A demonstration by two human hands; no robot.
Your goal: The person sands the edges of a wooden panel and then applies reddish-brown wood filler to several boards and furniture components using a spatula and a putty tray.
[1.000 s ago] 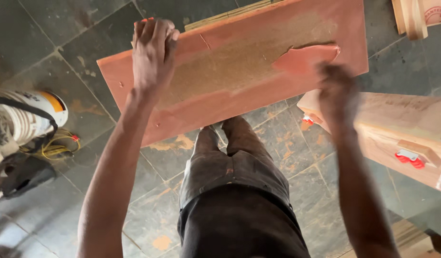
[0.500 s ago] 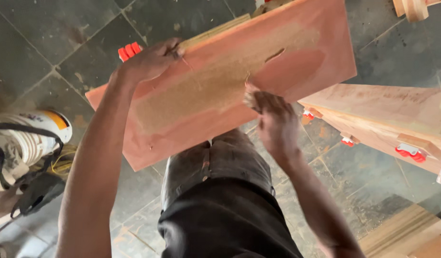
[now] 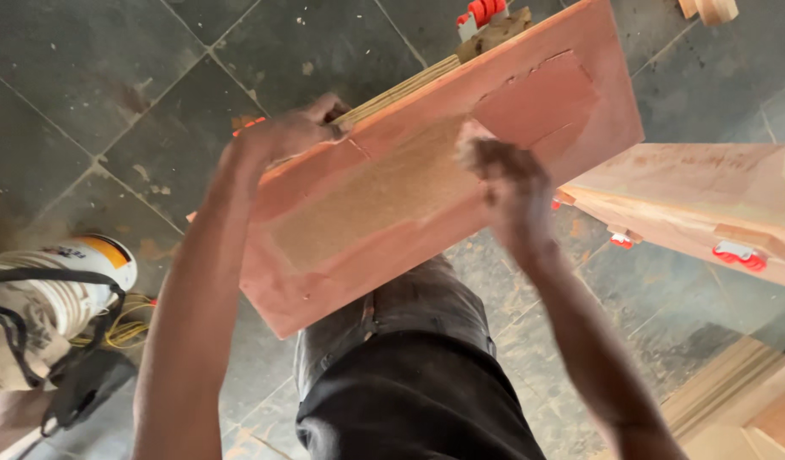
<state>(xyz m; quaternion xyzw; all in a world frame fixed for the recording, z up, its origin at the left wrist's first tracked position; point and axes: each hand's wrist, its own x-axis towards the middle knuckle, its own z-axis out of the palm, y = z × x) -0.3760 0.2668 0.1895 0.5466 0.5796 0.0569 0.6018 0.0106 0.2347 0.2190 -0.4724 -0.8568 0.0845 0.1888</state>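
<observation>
The person stands over a dark tiled floor and holds a reddish wooden board in front of the body, above the legs in grey trousers. The board is tilted, w/ its far end higher and to the right, its near corner lower and to the left. In the middle of its face there is a paler, rough patch, yellowish, approx. from the left part to the centre.

The left hand is at the upper long edge of the board; its fingers curl over this edge and grasp it, just beside a thin pale strip of plywood that shows behind the board. The right hand lies on the face of the board, at the right end of the pale patch. This hand is blurred, so I cannot tell if its fingers are clenched or flat, or if they hold sth. small.

At the top, behind the board, an orange clamp is visible. On the right there is another pale wooden piece w/ small red clips on its lower edge, near the board but apart from it. At the left, on the floor, lies a white machine w/ black straps, and a yellow cable beside it.
</observation>
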